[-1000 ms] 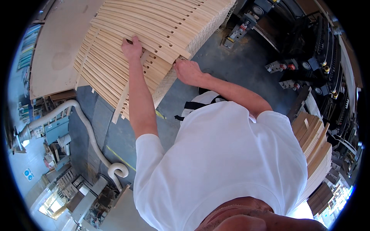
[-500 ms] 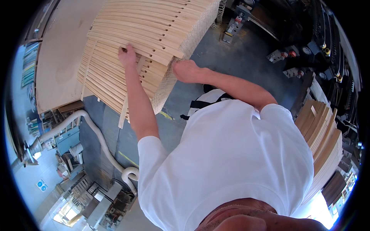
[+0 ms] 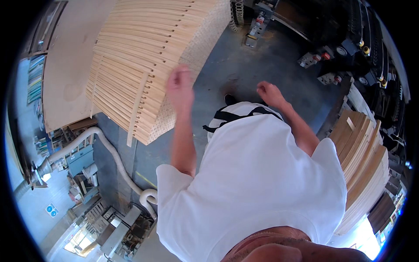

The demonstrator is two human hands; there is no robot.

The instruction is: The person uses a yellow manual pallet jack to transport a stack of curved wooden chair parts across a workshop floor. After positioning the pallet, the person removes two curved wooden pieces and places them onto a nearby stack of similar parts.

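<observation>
A tall stack of pale wooden slats [image 3: 126, 48] fills the upper left, with a row of drilled holes near its right ends. Thin wooden strips lie crosswise over it, one crosswise strip [image 3: 139, 107] close to the holes. My left hand [image 3: 180, 89] is over the stack's right end face, smeared by motion; its fingers are unclear, and whether it touches the wood cannot be told. Farther right, above the floor and apart from the stack, my right hand [image 3: 270, 94] has its fingers curled in, with nothing visible in them.
Another stack of wooden boards [image 3: 355, 161] stands at the right. Dark machinery [image 3: 349, 48] with clamps occupies the upper right. A pale flexible hose [image 3: 114, 157] runs along the floor at the left, below a large tan panel [image 3: 72, 70].
The left hand has left the top of the slats and moved right to their end face. The right hand has come away from the stack's end, moving right. The slat ends there now look even.
</observation>
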